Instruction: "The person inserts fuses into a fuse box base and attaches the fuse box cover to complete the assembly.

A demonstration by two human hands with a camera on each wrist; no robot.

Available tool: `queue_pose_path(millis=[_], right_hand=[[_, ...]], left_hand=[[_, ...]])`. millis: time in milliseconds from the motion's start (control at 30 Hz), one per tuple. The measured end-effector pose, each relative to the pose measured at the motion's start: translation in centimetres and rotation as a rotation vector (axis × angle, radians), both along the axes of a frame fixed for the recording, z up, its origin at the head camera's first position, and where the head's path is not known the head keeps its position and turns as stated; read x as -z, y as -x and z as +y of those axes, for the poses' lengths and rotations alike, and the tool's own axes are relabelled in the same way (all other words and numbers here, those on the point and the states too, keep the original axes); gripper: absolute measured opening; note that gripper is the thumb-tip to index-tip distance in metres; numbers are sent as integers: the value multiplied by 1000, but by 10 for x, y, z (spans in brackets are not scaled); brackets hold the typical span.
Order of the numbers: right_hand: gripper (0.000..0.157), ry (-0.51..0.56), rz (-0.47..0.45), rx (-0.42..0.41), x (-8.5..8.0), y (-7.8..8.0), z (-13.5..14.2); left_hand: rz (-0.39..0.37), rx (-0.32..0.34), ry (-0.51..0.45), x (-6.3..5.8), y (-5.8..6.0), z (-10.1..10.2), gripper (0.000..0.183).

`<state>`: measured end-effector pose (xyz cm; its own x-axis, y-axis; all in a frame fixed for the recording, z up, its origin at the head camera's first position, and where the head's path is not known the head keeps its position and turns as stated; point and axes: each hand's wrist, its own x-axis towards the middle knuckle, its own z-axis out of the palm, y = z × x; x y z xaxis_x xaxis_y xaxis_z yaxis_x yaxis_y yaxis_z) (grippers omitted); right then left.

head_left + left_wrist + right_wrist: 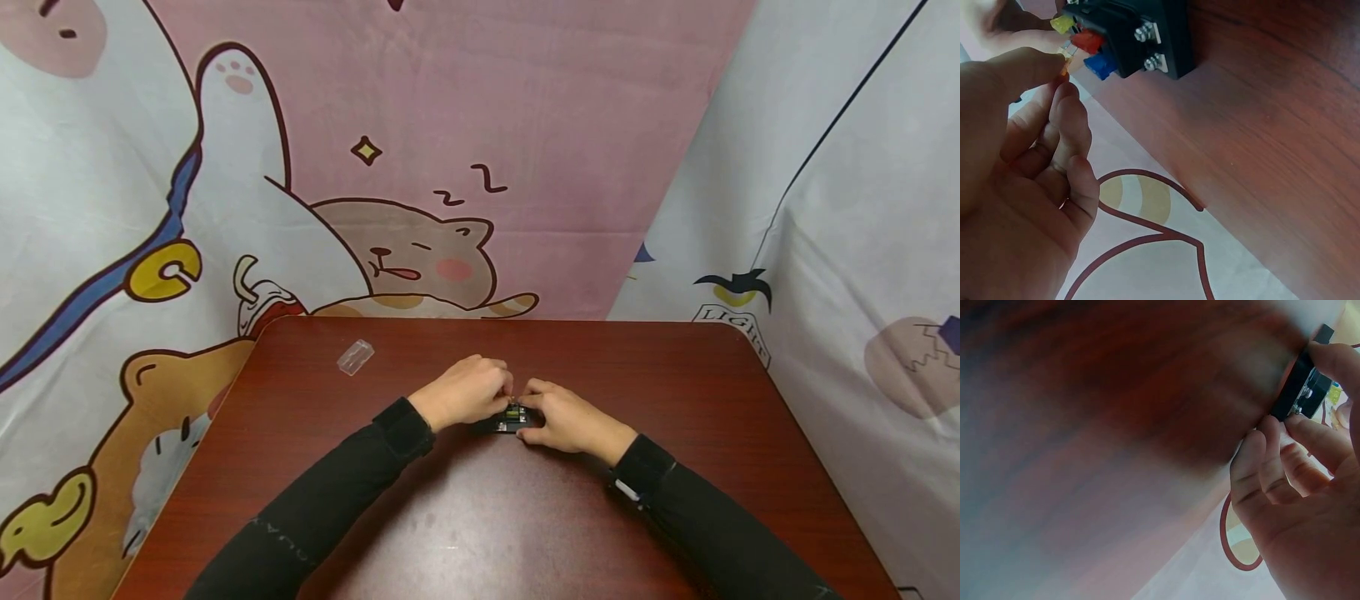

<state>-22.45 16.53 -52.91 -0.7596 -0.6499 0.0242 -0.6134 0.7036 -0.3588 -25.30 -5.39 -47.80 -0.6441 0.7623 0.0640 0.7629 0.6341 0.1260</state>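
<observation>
A black fuse block [507, 426] with metal screw terminals lies on the table between both hands. In the left wrist view, yellow [1062, 24], red [1088, 42] and blue [1101, 65] blade fuses stand in the block. My left hand [467, 392] pinches a small orange blade fuse [1065, 66] between thumb and forefinger, its metal prongs toward the block; I cannot tell whether they touch it. With thumb and fingers on opposite sides, my right hand [573, 419] grips the block [1300, 381] at its edges.
A clear plastic case [356, 357] lies near the far left of the brown table [637, 367]. Behind the table's far edge hangs a printed cloth [570, 167] with cartoon animals.
</observation>
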Motion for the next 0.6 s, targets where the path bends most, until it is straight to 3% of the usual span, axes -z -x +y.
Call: queue_pose_path(millis=[600], right_hand=[[45,-2,0,4,2,0,1]], left_hand=[[-26,12,-20,5,1,3,6]])
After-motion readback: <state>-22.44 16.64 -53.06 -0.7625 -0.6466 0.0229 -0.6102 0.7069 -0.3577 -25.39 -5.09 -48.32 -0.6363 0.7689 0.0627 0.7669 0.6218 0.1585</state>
